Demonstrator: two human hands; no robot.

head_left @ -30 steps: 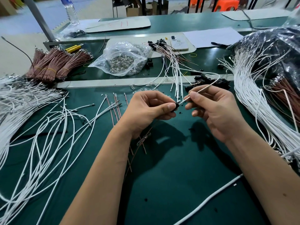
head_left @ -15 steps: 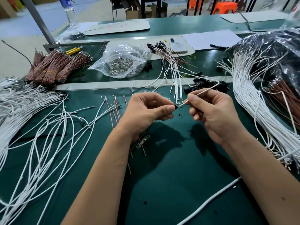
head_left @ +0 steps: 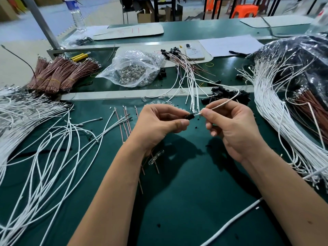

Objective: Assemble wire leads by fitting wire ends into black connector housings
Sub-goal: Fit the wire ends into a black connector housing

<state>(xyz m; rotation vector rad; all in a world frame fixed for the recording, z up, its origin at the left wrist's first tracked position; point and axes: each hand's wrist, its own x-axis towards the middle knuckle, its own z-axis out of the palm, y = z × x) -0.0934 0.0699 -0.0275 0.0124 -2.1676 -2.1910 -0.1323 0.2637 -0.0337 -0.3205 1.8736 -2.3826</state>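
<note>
Head view: left hand (head_left: 159, 125) pinches a black connector housing (head_left: 190, 116) btwn thumb and curled fingers, held above the worktop (head_left: 177, 201) near its middle, toward the far edge. Right hand (head_left: 234, 128) pinches a white wire (head_left: 221, 103) just beside the housing, thumb and forefinger closed on it; wire end sits at or just inside the housing mouth (too small to tell if seated). The rest of the wire arcs back toward the pile of loose housings (head_left: 229, 95) at the far edge.

Risks, as I judge them:
- Terminal goes in skewed, bends or stops short, w/ no latch, if the push isn't in line w/ the cavity.
- Grip close to the tip helps; farther back, the wire would prob buckle.
- Housing is small, could twist or slip from the pinch.
- The trailing loop could snag the finished leads (head_left: 191, 82) nearby.
</note>
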